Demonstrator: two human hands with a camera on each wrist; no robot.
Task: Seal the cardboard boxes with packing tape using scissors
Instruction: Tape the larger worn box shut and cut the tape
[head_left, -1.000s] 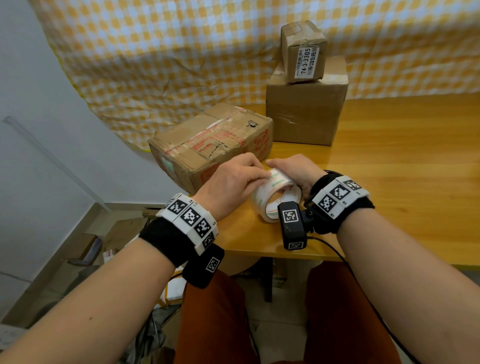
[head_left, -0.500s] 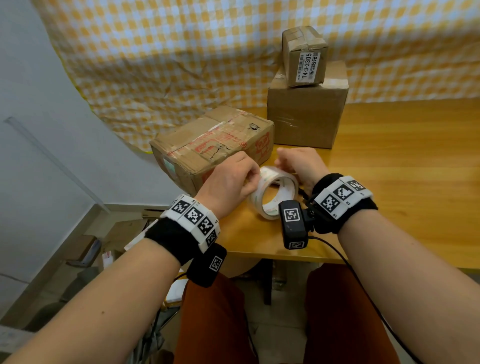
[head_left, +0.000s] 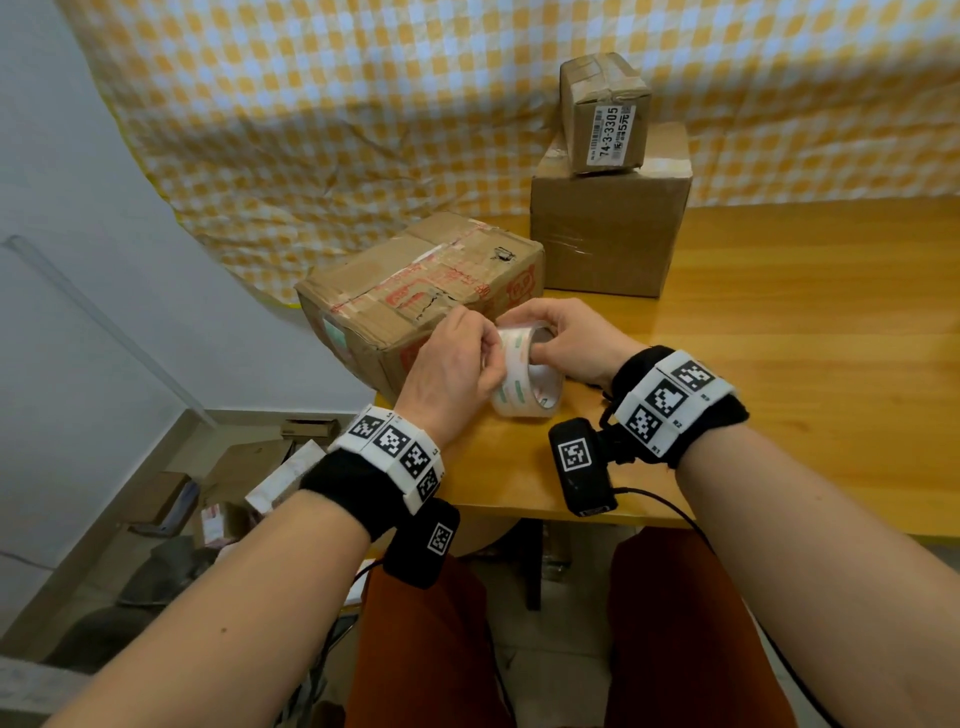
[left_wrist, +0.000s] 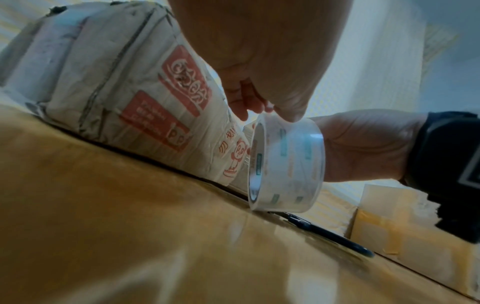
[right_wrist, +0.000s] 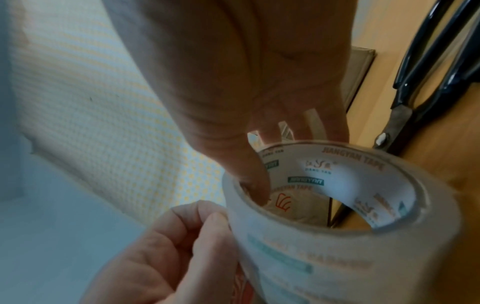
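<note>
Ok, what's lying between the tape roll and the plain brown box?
The scissors lie on the table there, plain in the left wrist view; the head view does not show them.

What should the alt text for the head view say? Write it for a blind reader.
Two hands hold a roll of clear packing tape over a wooden table: the right hand grips it, the left hand picks at its surface. Three cardboard boxes sit behind.

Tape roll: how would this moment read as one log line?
step: finding tape end | right hand: holds tape roll | left hand: picks at roll | scissors: on table
</note>
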